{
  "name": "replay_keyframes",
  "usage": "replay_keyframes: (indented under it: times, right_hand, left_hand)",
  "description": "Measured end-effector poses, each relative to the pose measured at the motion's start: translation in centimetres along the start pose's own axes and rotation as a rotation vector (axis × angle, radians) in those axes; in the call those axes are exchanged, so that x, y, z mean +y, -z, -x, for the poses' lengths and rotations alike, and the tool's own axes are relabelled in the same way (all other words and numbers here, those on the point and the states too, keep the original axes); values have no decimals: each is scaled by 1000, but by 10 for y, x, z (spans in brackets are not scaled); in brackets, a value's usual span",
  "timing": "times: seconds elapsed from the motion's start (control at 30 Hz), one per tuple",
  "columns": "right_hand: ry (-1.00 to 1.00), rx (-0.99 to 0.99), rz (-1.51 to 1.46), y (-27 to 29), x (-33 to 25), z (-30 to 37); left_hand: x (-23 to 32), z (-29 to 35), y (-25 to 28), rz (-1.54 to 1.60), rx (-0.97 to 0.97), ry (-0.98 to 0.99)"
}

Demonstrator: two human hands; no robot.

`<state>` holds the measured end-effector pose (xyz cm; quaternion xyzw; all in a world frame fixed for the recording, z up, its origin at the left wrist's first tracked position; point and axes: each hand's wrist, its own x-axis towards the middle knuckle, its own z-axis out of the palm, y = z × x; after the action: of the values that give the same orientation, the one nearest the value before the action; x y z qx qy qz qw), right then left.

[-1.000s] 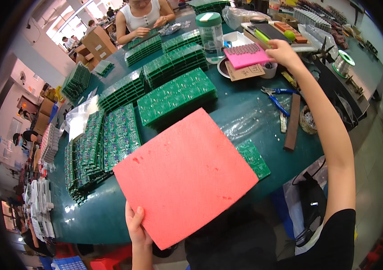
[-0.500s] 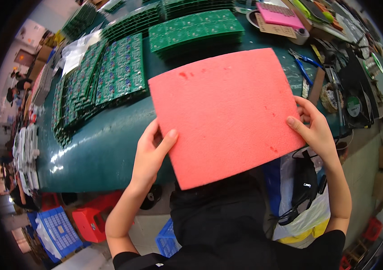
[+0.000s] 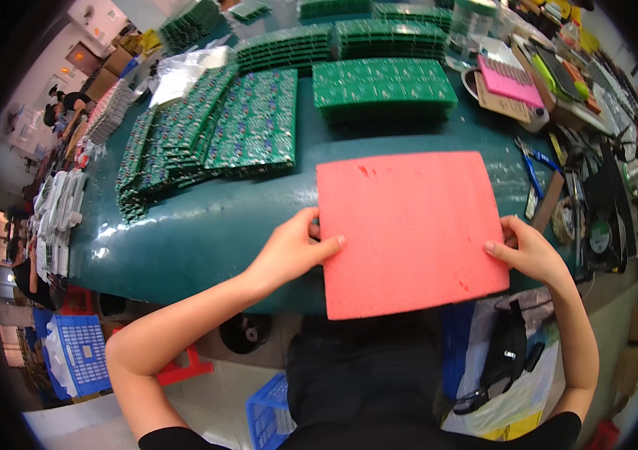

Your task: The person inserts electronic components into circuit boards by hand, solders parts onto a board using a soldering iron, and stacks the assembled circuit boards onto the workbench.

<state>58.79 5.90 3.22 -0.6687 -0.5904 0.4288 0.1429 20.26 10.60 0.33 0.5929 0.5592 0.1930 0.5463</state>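
A flat pink-red foam sheet (image 3: 412, 232) spans the space between my hands at the table's front edge, with a few dark red marks on its face. My left hand (image 3: 296, 244) grips its left edge, thumb on top and fingers behind. On the opposite edge, my right hand (image 3: 530, 247) holds it the same way. The sheet covers part of the green table (image 3: 184, 247); whether its underside touches the surface, I cannot tell. Beyond it stands a stack of green circuit boards (image 3: 382, 82). Boards fitted with small components (image 3: 255, 124) lie fanned in overlapping piles to the left.
Several more board stacks (image 3: 285, 46) line the back. On the right are blue-handled pliers (image 3: 532, 165), a pink pad (image 3: 510, 79) and a solder-like spool (image 3: 598, 236). Below the table sit blue crates (image 3: 82, 352) and a plastic bag (image 3: 514, 390).
The foam sheet has come down from nearer my head and turned more level, still in both hands. My left elbow has swung outward. The whole view has shifted, showing more of the table's back.
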Motion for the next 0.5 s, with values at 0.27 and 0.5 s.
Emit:
replay_keyframes:
  times: [0.27,0.5]
  right_hand:
    - [-42,-82,-206,2,-9,-19]
    - [-52,-128,-655,-6,-6,-11]
  left_hand:
    - [8,-3,-4,43,31,128]
    - [15,8,5,414,-155,276]
